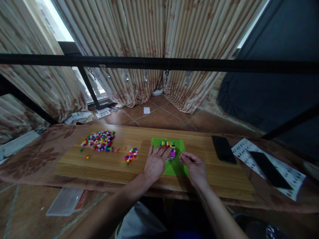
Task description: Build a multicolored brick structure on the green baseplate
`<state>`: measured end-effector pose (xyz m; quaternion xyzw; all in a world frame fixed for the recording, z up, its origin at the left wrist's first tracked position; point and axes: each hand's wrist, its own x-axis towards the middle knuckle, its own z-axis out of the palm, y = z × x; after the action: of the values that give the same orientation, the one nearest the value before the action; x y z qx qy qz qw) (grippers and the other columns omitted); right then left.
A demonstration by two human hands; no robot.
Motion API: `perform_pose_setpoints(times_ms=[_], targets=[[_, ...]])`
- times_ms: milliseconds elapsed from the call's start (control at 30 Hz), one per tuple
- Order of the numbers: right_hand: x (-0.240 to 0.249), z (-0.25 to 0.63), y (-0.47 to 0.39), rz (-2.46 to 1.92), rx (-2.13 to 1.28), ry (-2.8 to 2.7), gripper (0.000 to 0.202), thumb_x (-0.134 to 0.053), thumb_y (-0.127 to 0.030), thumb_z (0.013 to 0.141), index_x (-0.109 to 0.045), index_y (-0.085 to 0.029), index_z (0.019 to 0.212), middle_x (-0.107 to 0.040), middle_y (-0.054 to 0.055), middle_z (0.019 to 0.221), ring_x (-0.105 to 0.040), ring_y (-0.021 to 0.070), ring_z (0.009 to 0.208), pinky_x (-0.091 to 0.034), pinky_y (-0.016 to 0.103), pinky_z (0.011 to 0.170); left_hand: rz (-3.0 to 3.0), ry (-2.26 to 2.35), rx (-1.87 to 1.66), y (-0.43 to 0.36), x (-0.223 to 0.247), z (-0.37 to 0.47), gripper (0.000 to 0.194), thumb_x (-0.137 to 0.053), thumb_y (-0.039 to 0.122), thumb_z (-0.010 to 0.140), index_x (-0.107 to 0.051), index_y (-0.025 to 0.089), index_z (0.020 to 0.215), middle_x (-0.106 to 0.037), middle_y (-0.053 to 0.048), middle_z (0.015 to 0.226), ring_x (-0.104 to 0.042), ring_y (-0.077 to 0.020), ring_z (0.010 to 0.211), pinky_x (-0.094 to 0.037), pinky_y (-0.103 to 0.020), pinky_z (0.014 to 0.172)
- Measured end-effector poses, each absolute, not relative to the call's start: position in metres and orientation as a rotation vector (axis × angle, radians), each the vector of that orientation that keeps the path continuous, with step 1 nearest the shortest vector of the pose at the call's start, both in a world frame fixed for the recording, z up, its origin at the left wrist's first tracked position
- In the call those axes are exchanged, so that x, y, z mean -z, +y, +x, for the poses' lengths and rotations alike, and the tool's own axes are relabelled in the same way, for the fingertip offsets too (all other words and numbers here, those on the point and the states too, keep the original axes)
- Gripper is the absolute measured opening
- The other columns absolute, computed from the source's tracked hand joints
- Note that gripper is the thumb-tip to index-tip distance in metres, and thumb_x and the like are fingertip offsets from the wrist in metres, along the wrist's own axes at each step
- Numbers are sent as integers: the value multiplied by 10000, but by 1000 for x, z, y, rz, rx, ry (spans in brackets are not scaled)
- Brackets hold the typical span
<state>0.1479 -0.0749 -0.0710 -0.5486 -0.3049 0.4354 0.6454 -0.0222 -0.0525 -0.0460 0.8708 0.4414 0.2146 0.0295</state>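
A bright green studded baseplate (171, 169) lies on the wooden board. On it stands a small build of coloured toy bricks (172, 153), with yellow, blue, orange and magenta showing. My left hand (157, 161) rests over the left part of the build, fingers stretched out and touching the bricks; they hide part of it. Just right of the build, my right hand (194, 163) pinches a tiny yellowish toy brick (181, 154) between thumb and fingertips, above the plate's right side.
A large heap of mixed bricks (99, 141) and a smaller pile (131, 156) lie to the left. One dark phone (223, 149) is on the board's right; another dark phone (269, 169) covers part of a printed sheet (296, 184). A black rail (149, 62) crosses beyond.
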Motion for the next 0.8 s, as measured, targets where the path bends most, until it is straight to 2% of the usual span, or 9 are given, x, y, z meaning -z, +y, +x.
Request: perform_pose_setpoints(times_ms=[167, 333, 567, 700, 800], targets=[[71, 150, -70, -1435, -637, -1206, 219, -644, -380, 778, -720, -195, 867, -723, 56, 880, -658, 189, 809, -521, 350, 787, 2526, 1478, -810, -58, 55, -37, 421, -406, 124, 913, -485, 190, 1322, -634, -93, 1162, -543, -232, 1042, -398, -440, 968], [65, 145, -67, -1460, -318, -1612, 233, -507, -314, 896, -709, -212, 951, -722, 57, 935, -674, 188, 849, -526, 324, 802, 2410, 1463, -917, -63, 68, -45, 399, -430, 153, 915, -494, 183, 1307, -622, -94, 1176, -546, -231, 1058, -419, -409, 963], [70, 143, -70, -1503, -38, -1760, 304, -442, -273, 946, -664, -196, 1137, -721, 76, 1049, -688, 189, 904, -536, 339, 850, 2321, 1453, -980, -63, 73, -44, 384, -458, 156, 901, -519, 172, 1279, -621, -99, 1180, -555, -227, 1060, -431, -401, 967], [72, 140, -74, -1516, -44, -1680, 312, -456, -291, 942, -657, -189, 1157, -717, 83, 1081, -694, 192, 925, -538, 349, 870, 2310, 1438, -987, -64, 77, -42, 382, -450, 157, 902, -517, 170, 1277, -618, -102, 1184, -554, -232, 1065, -433, -414, 970], [72, 137, -73, -1513, -170, -1551, 302, -496, -328, 924, -664, -196, 1137, -726, 75, 1056, -696, 192, 933, -535, 358, 889, 2311, 1431, -988, -64, 80, -41, 384, -452, 163, 902, -513, 170, 1281, -616, -99, 1191, -546, -235, 1074, -432, -418, 978]])
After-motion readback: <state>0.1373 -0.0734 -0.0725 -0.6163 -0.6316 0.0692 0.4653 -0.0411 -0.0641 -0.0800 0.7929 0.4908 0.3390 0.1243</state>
